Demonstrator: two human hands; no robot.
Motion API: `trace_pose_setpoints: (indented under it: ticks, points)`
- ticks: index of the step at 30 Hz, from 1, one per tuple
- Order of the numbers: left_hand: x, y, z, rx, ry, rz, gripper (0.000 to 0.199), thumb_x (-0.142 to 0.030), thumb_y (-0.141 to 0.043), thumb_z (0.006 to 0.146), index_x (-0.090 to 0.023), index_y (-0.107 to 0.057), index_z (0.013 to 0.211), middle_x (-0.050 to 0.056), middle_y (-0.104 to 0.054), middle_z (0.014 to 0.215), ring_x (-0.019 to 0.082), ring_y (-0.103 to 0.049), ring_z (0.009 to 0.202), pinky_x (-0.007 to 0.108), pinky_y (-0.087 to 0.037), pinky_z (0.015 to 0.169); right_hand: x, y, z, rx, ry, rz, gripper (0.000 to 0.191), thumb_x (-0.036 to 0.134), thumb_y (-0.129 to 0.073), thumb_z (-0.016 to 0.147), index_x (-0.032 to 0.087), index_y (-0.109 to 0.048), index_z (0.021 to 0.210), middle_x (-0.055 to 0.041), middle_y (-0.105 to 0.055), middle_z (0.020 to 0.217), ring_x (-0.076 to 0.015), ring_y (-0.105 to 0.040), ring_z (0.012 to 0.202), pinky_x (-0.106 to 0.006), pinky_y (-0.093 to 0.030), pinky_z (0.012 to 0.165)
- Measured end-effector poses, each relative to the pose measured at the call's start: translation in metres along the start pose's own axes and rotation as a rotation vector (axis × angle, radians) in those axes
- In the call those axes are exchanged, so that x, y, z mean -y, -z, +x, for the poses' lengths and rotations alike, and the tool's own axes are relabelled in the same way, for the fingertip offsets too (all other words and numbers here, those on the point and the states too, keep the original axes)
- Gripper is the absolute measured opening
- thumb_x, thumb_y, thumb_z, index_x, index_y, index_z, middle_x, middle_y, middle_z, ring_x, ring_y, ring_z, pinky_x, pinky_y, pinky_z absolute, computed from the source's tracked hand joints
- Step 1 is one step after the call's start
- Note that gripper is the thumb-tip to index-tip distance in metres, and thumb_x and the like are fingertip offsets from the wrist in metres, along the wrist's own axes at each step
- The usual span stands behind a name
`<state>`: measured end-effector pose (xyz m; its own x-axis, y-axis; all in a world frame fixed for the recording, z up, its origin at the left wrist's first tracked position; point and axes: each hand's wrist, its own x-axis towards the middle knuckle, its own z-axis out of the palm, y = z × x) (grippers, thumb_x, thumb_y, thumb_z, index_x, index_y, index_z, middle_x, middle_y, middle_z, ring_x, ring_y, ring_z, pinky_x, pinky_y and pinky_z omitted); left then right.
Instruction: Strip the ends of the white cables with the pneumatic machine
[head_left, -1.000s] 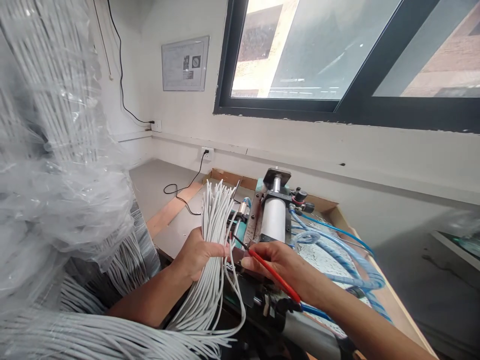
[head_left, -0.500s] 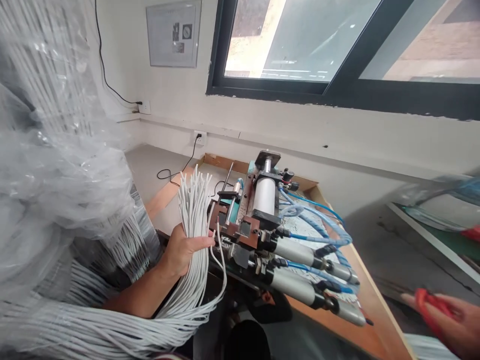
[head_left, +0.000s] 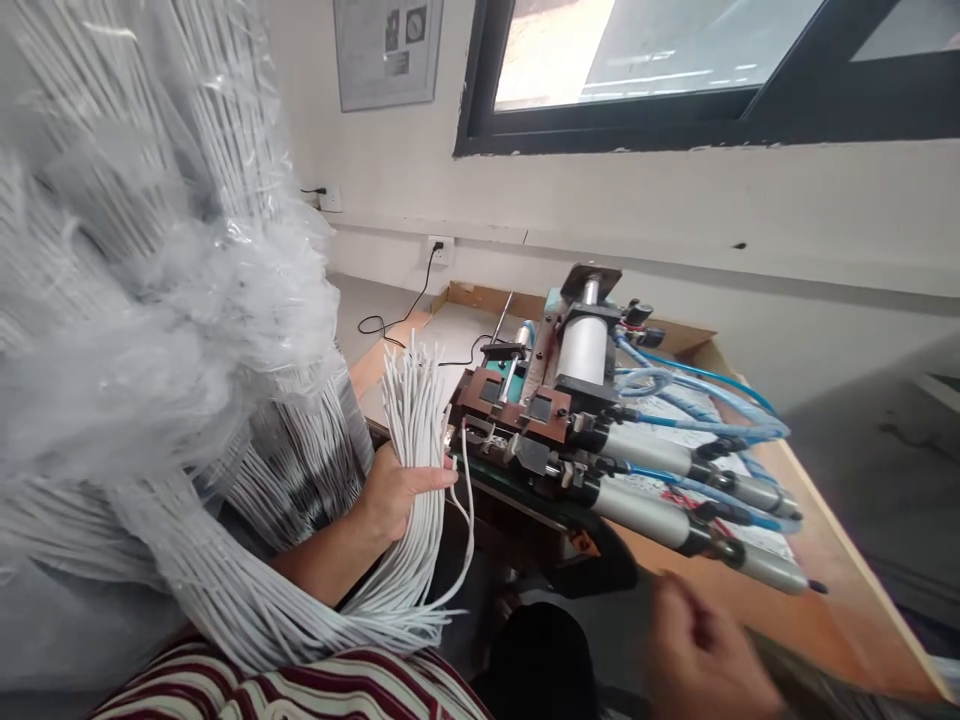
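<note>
A thick bundle of white cables [head_left: 417, 430] stands upright in my left hand [head_left: 391, 492], whose fingers and thumb wrap round it below the cut ends. One or two cables hang apart from the bundle on its right, and one shows a reddish-brown tip. Just right of the bundle is a pneumatic machine [head_left: 517, 405] with brown metal blocks and silver cylinders. My right hand [head_left: 701, 650], smeared by motion, is low on the right, in front of the bench edge and apart from the machine. Its fingers look bent, but whether they hold anything is unclear.
Plastic-wrapped bundles of white cable [head_left: 247, 260] hang and lie along the left. Blue air hoses [head_left: 705, 400] loop behind the cylinders. The wooden-edged bench [head_left: 840, 560] runs along the right. A black cord leads to a wall socket [head_left: 440, 250].
My right hand has moved left from the far right edge; the red-handled tool seen in it before no longer shows. The view has shifted. My left hand keeps its hold on the cables.
</note>
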<state>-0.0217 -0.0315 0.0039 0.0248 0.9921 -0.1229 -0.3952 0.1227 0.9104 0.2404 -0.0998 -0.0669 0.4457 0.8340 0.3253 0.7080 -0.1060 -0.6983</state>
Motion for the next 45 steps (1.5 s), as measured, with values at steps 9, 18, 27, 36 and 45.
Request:
trace_pose_setpoints:
  ticks: [9,18,27,36,45]
  points:
    - [-0.003,0.000,-0.012,0.023,-0.029,-0.005,0.015,-0.007,-0.072,0.046,-0.011,-0.064,0.059,-0.001,-0.061,0.052,0.011,-0.053,0.047,0.024,-0.042,0.049,0.078,-0.092,-0.057,0.357,0.514,0.186,0.027,0.030,-0.041,0.086,0.020,-0.065,0.089,-0.0076,-0.065,0.075,-0.0216,-0.060,0.074,-0.034,-0.046,0.066]
    - [0.009,-0.008,0.011,-0.046,-0.031,0.008,0.020,-0.010,-0.074,0.044,-0.011,-0.064,0.061,-0.001,-0.061,0.053,0.011,-0.052,0.048,0.023,-0.041,0.049,0.082,-0.090,-0.040,0.351,0.514,0.391,0.021,0.029,-0.047,0.083,0.022,-0.066,0.089,-0.0090,-0.064,0.085,-0.0221,-0.059,0.078,-0.035,-0.047,0.070]
    - [-0.001,-0.008,0.025,-0.073,0.044,0.014,0.019,-0.015,-0.073,0.051,-0.009,-0.066,0.068,0.004,-0.067,0.061,0.016,-0.061,0.056,0.027,-0.047,0.055,0.102,-0.096,-0.017,0.322,-0.073,0.820,0.019,0.033,-0.055,0.079,0.018,-0.066,0.085,-0.0011,-0.062,0.064,-0.0169,-0.056,0.064,-0.029,-0.042,0.067]
    - [-0.001,-0.008,0.031,-0.090,0.105,0.007,0.018,-0.013,-0.072,0.051,-0.010,-0.066,0.068,0.003,-0.066,0.057,0.018,-0.063,0.055,0.029,-0.051,0.055,0.111,-0.106,-0.001,0.303,-0.523,1.238,0.021,0.037,-0.065,0.070,0.018,-0.065,0.080,0.0015,-0.060,0.059,-0.0133,-0.050,0.055,-0.025,-0.038,0.057]
    - [-0.002,-0.007,0.029,-0.063,0.101,0.010,0.008,-0.010,-0.068,0.055,-0.012,-0.065,0.062,0.001,-0.066,0.051,0.016,-0.061,0.051,0.026,-0.048,0.051,0.123,-0.098,0.004,0.390,-0.703,1.370,0.020,0.034,-0.069,0.065,0.016,-0.065,0.070,0.0029,-0.055,0.050,-0.0091,-0.041,0.046,-0.021,-0.032,0.048]
